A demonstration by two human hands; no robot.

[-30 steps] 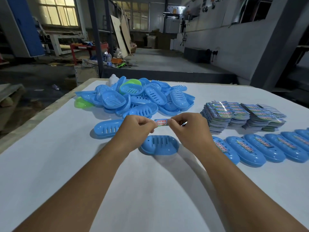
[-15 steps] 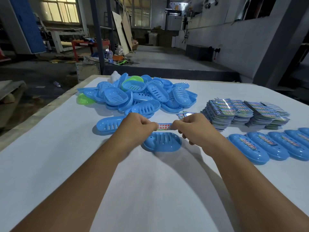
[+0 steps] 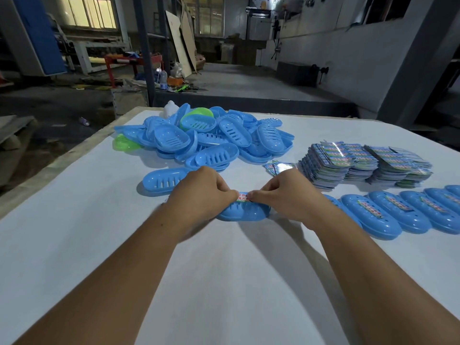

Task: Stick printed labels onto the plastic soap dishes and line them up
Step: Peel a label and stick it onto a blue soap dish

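A blue soap dish point(image 3: 245, 212) lies on the white table just in front of me. A narrow printed label point(image 3: 243, 196) is stretched just over its top; whether it touches the dish I cannot tell. My left hand point(image 3: 202, 192) pinches the label's left end and my right hand point(image 3: 286, 192) pinches its right end. Only a short middle piece of the label shows between my fingers. A row of labelled blue dishes point(image 3: 395, 212) runs off to the right. Another unlabelled blue dish point(image 3: 164, 181) lies behind my left hand.
A heap of blue and green soap dishes point(image 3: 206, 138) fills the far middle of the table point(image 3: 74, 232). Stacks of printed labels point(image 3: 361, 163) sit at the right rear, with loose label sheets point(image 3: 277, 167) beside them. The table's left edge drops to the workshop floor.
Both hands have lowered the stretched label from above the dish down to its top, and they have moved closer together.
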